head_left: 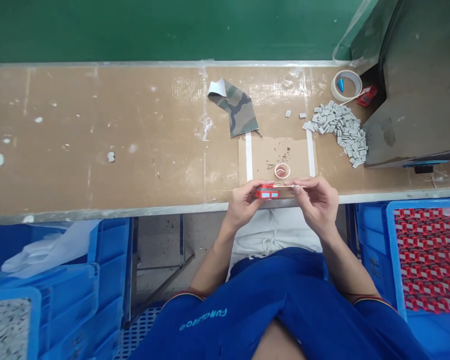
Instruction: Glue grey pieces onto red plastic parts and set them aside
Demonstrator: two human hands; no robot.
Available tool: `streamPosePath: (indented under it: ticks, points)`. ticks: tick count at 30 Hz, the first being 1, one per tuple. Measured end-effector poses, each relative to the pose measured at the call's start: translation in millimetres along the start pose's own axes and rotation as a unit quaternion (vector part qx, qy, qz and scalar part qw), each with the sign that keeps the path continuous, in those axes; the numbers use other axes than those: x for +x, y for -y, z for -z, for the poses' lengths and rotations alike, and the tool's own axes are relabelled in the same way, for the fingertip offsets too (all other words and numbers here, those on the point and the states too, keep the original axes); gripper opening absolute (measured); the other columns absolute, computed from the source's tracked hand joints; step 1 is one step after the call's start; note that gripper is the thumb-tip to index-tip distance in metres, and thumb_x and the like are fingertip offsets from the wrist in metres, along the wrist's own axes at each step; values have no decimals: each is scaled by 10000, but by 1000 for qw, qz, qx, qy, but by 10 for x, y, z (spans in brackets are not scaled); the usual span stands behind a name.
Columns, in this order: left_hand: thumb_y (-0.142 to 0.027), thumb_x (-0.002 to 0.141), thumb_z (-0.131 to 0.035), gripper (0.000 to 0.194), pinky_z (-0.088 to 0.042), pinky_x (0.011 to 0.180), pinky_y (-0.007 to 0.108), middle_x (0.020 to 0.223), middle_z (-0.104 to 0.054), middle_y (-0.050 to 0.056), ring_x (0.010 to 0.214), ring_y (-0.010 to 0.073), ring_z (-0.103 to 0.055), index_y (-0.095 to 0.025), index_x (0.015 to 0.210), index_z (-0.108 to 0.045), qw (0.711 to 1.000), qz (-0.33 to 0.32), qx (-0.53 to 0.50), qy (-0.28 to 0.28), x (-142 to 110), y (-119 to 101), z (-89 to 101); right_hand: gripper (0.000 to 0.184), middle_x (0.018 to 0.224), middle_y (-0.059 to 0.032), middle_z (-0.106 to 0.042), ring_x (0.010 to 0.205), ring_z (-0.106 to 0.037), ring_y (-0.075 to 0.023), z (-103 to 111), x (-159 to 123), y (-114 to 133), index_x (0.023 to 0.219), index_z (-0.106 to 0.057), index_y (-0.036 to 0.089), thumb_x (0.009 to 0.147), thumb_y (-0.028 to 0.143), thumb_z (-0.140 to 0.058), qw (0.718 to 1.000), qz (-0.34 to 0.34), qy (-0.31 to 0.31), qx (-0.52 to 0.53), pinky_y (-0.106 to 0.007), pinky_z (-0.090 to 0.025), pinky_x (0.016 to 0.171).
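My left hand (242,204) is shut on a small red plastic part (267,192) with pale rectangular panels on its side. My right hand (317,201) pinches a thin white stick (289,186), whose far end reaches toward the top of the red part. Just beyond the hands, a small round cup (282,171) with a reddish residue inside sits on a taped cardboard sheet (281,152). Both hands are over the near edge of the workbench (97,140).
A heap of small grey pieces (339,131) lies to the right, with camouflage fabric (234,107) behind the sheet. A tape roll (345,85) and a red object (367,96) stand near a dark machine housing (408,85). Blue crates (429,255) flank my legs.
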State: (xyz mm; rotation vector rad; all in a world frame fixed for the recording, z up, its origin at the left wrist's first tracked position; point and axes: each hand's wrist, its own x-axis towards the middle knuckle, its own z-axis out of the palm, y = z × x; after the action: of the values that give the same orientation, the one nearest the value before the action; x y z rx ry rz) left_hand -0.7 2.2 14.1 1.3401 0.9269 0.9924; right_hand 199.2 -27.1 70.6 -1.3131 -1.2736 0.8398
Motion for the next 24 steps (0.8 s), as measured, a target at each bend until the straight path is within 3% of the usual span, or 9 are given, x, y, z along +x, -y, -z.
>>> streamPosePath:
  ticks: [4,11,15,19,24]
  points:
    - [-277,901,-768,306,-621,891,301,1204,-810,112,1021,213,-790,-183,1192,-759,1000,-3,6,1,2,1,-5,16,999,-30,-836,964,-819,-222,-40,-11,-31,968,-700,282,970,281,-716,999,38,25,-16,-368,-681,833]
    - [-290,900,-775,322,-627,893,305,1199,-810,122,1056,231,-796,-181,1202,-751,1000,-1,-9,5,0,-8,-1,25,991,-31,-833,955,-817,-226,-87,8,-38,947,-694,283,970,288,-703,998,31,45,-9,-379,-679,826]
    - [-261,899,-778,316,-620,886,288,1194,-815,110,1020,205,-793,-190,1205,-748,1000,-8,-15,1,-4,3,4,16,1008,-37,-816,971,-794,-215,8,35,-36,989,-704,281,981,269,-697,999,39,15,-10,-384,-650,847]
    - [-265,891,-793,322,-625,878,292,1208,-814,124,1018,207,-791,-178,1197,-746,1000,-3,-10,-1,-2,-9,13,62,969,-53,-775,949,-746,-219,61,140,-123,973,-714,278,994,315,-668,993,64,-58,-83,-389,-618,793]
    - [-269,906,-774,328,-633,902,311,1229,-813,130,1038,217,-802,-177,1219,-735,1000,-19,-11,15,10,-12,44,123,1044,-67,-743,974,-720,-229,-42,200,-249,1023,-736,297,1004,348,-625,979,90,0,-182,-401,-623,787]
